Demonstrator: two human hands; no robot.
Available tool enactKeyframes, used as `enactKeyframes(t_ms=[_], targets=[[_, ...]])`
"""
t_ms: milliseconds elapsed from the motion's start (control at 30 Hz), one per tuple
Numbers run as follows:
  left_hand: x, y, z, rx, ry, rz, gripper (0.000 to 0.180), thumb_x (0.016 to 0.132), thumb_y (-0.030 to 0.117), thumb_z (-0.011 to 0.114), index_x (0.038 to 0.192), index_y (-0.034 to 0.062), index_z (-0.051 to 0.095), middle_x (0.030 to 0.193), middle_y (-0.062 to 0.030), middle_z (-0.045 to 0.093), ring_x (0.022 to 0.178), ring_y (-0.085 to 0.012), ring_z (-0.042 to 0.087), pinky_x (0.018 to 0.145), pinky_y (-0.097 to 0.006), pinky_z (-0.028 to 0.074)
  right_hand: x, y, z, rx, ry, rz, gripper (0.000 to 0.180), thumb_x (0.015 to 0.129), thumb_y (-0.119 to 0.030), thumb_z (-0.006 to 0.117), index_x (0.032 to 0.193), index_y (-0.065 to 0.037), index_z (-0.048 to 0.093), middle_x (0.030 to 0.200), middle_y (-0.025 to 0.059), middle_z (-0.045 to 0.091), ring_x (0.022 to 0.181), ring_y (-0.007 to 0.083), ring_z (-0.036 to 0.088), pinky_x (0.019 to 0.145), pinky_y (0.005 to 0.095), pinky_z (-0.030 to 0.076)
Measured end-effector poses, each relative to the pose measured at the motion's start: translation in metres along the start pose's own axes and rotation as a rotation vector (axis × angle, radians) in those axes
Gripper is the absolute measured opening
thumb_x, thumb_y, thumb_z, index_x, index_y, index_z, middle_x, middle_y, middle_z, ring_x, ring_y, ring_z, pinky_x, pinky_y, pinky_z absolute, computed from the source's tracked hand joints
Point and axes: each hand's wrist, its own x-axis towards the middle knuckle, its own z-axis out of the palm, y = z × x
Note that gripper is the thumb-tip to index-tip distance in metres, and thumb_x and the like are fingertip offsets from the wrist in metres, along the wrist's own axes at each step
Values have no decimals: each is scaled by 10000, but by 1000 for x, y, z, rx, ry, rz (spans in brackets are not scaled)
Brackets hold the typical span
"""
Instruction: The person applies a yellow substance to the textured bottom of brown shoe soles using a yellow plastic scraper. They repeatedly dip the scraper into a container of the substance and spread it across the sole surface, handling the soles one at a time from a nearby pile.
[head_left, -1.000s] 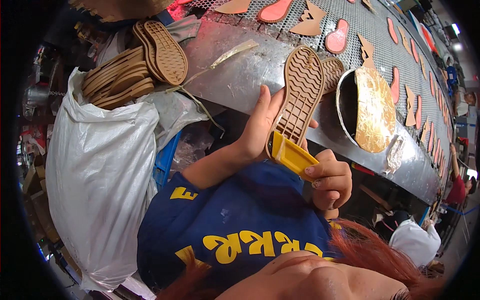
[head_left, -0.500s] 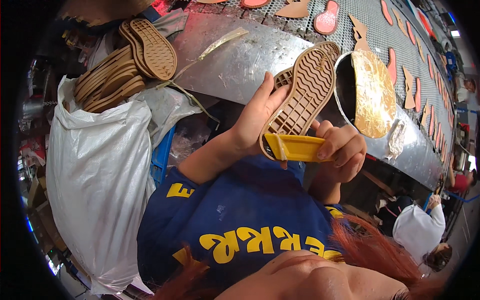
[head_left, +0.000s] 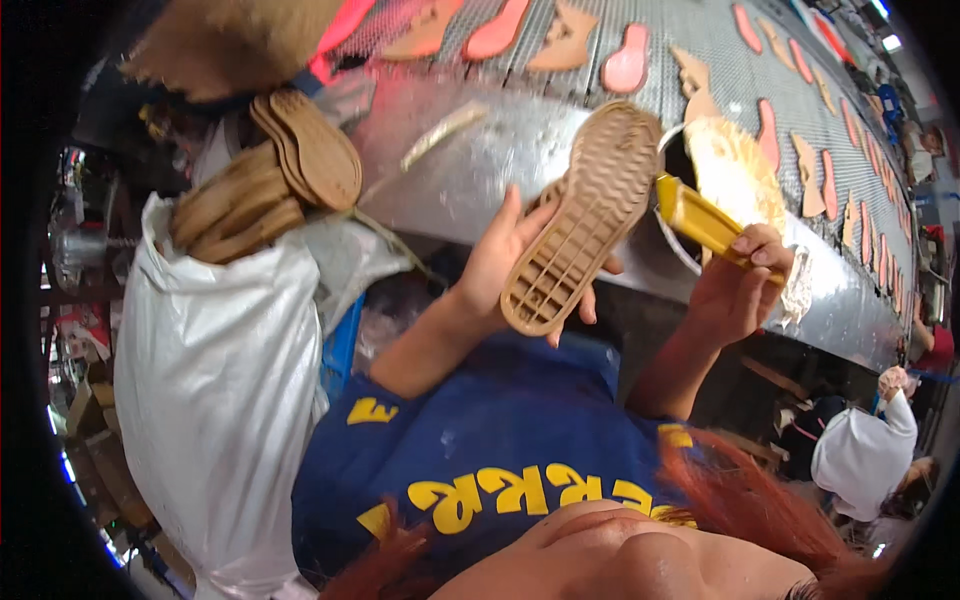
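Observation:
A brown patterned shoe sole (head_left: 580, 225) rests in my left hand (head_left: 485, 260), its wavy and grid tread facing up. The thumb stands off to one side and the fingers pass beneath; another sole edge shows behind it. My right hand (head_left: 735, 285) grips a flat yellow tool (head_left: 705, 220), whose exact kind I cannot make out. The tool's far end is beside the sole's upper right edge, over the opening of a round pot. A crinkled gold-coloured cover (head_left: 735, 165) lies across part of that pot.
On my left, a white sack (head_left: 215, 390) holds a stack of brown soles (head_left: 315, 155). A metal ledge (head_left: 450, 165) borders a mesh conveyor (head_left: 660, 20) carrying pink insole shapes and tan cut pieces. Another person in white (head_left: 865, 455) is at the lower right.
My right hand has swung the yellow tool from the sole's heel up and right to the pot. The sole has moved slightly down and left, still in my left hand.

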Motion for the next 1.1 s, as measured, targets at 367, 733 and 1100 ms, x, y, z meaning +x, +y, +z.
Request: enactKeyframes(t_ms=[367, 733, 1100], targets=[[5, 3, -25, 361, 133, 760, 542, 895, 237, 586, 1370, 118, 351, 1285, -129, 470, 1243, -293, 420, 1019, -457, 382, 12, 20, -41, -1211, -187, 16, 188, 853, 52, 504, 1022, 14, 577, 897, 145, 626, 817, 294, 572, 741, 365, 462], [-1, 15, -28, 735, 218, 543, 798, 727, -153, 609, 1390, 84, 235, 1282, -155, 431, 1224, -276, 433, 998, -408, 408, -3, 43, -54, -1455, -178, 14, 143, 790, 42, 521, 904, -2, 594, 963, 119, 602, 894, 310, 542, 795, 383, 437], [-18, 34, -2, 592, -11, 789, 828, 758, 233, 657, 1440, 200, 189, 1402, -200, 300, 1329, -423, 248, 990, -595, 365, -4, 36, -59, -637, 86, 247, 110, 902, -24, 498, 976, -13, 578, 955, 59, 617, 792, 135, 561, 692, 250, 445]])
